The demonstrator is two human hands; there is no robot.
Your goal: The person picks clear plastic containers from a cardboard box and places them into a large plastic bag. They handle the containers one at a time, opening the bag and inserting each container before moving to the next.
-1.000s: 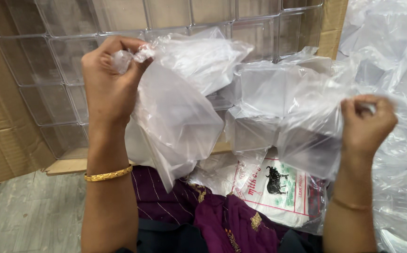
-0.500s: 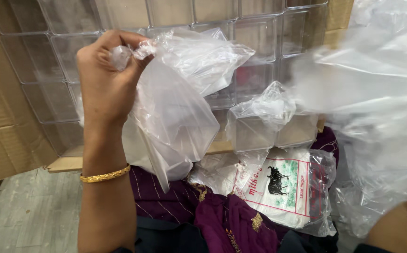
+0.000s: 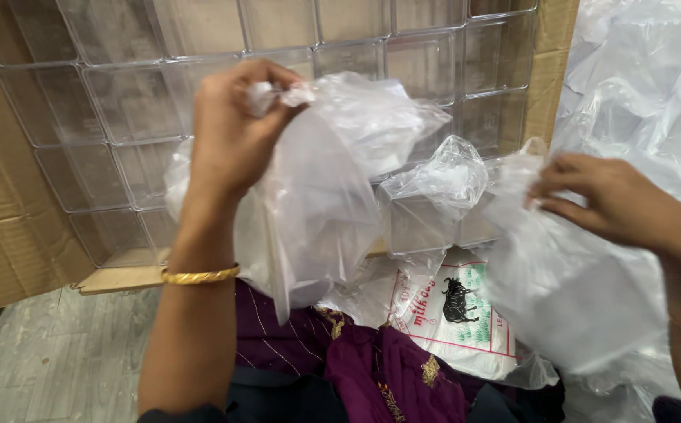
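Clear plastic bag [image 3: 317, 196], head view: bunched at its top and held up in front of the cardboard box [image 3: 11, 227], clenched in the left hand [image 3: 231, 133]. Gold bangle [image 3: 199, 276] on that wrist. Right hand [image 3: 599, 196] pinches the edge of a second clear bag [image 3: 567, 298], lower right. Between the two hands, a bagged clear plastic container [image 3: 426, 207] sits near the box's lower edge. Box holds stacked clear containers [image 3: 199, 94] in rows. Below, a white printed bag [image 3: 450, 313] lies on purple cloth [image 3: 387, 368].
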